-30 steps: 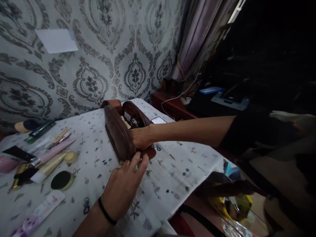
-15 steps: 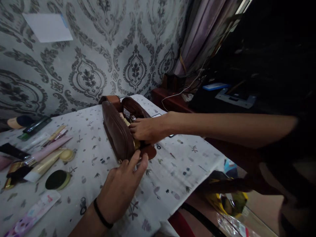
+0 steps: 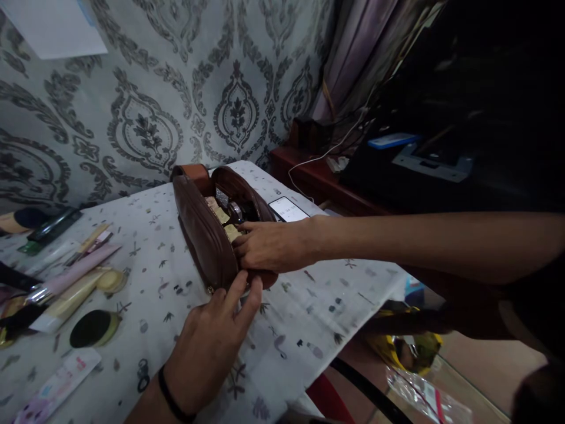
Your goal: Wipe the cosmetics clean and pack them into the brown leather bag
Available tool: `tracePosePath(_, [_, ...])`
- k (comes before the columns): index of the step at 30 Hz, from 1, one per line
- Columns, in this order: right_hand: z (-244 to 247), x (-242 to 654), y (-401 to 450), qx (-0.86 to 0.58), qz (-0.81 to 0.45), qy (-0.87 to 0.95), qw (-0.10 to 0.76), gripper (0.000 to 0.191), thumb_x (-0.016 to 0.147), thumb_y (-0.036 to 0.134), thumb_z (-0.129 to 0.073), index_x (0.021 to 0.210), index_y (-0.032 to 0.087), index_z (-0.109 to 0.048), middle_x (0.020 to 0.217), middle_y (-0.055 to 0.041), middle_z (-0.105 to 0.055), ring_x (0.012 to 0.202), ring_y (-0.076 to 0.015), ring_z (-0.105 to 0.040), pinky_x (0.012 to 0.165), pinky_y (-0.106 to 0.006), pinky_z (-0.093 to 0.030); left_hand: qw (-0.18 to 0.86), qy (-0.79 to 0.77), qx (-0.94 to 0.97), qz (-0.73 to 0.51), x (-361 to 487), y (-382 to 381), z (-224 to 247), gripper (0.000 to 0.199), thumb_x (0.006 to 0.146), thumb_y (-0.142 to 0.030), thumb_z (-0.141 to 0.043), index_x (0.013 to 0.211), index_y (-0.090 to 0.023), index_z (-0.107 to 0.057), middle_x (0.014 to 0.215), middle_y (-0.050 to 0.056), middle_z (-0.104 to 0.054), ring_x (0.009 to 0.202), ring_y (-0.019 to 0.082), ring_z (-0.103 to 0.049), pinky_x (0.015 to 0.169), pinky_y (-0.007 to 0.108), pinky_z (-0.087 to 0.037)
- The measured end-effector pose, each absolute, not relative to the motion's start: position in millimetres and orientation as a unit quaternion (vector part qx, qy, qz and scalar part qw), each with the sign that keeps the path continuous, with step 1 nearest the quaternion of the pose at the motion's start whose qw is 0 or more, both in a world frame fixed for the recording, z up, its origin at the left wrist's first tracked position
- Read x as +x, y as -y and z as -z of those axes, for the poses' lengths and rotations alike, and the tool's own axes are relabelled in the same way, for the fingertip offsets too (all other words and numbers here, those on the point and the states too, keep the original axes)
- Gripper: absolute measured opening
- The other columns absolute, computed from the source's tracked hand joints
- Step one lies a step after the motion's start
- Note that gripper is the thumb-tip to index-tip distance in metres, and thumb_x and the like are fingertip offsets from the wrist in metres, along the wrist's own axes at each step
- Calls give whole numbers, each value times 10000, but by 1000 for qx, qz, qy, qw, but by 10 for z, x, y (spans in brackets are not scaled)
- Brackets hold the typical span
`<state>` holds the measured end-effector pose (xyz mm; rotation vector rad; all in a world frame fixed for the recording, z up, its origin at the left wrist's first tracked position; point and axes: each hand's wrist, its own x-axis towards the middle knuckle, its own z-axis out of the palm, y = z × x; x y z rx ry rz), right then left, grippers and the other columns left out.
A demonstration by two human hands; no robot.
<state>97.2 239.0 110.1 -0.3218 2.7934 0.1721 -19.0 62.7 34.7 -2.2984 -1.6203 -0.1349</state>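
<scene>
A brown leather bag (image 3: 200,232) lies unzipped on the table, its opening facing up and to the right. Inside show cream-coloured contents (image 3: 217,209) and a shiny metallic item (image 3: 235,211) that I cannot name. My right hand (image 3: 278,244) reaches into the near part of the opening. Its fingertips are hidden in the bag, so what they touch does not show. At the near end, by the zip, my left hand (image 3: 214,338) grips the bag's edge between thumb and fingers. A black band circles the left wrist.
A phone (image 3: 289,209) with a lit screen lies beyond my right hand. Cosmetic tubes (image 3: 66,300), brushes and a round dark-lidded jar (image 3: 93,328) sit on the left of the patterned tablecloth (image 3: 154,265). A white cable (image 3: 326,154) crosses the reddish-brown furniture behind.
My right hand has shifted slightly toward the near end of the bag, uncovering more of the contents and the phone. My left hand stays at the bag's edge. The view has shifted a little.
</scene>
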Motion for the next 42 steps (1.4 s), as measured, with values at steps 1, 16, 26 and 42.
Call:
tracePosePath(1, [-1098, 973, -2400, -112, -55, -980, 156, 160, 922, 281, -604, 819, 182, -676, 876, -52, -680, 942, -226, -563, 822, -365, -310, 161, 568, -805, 46, -192, -626, -346, 702, 787, -62, -552, 1451, -211, -381, 1432, 81, -558, 982, 196, -695, 551, 259, -601])
tracePosePath(16, [-1255, 1033, -2353, -83, -43, -981, 173, 155, 906, 238, -616, 773, 185, -675, 772, -38, -686, 823, -209, -582, 769, -355, -325, 165, 573, -801, 47, -188, -631, -292, 653, 829, -91, -567, 1449, -212, -401, 1450, 101, -541, 977, 211, -699, 567, 273, -608])
tracePosePath(26, [-1236, 978, -2393, -33, -98, -979, 177, 135, 894, 130, -570, 945, 137, -695, 872, -74, -705, 870, -222, -614, 777, -352, -336, 186, 571, -799, 44, -179, -629, -289, 612, 829, -90, -575, 1413, -232, -464, 1414, 103, -571, 857, 197, -719, 509, 273, -592])
tracePosePath(42, [-1192, 1358, -2341, 33, 31, -990, -134, 238, 891, 43, -444, 967, 137, -650, 1118, -143, -682, 1137, -249, -569, 989, -418, -423, 122, 556, -818, 80, -344, -871, -1080, 410, 891, -129, -428, 1260, -230, -577, 1214, 43, -663, 888, 177, -687, 691, 270, -555])
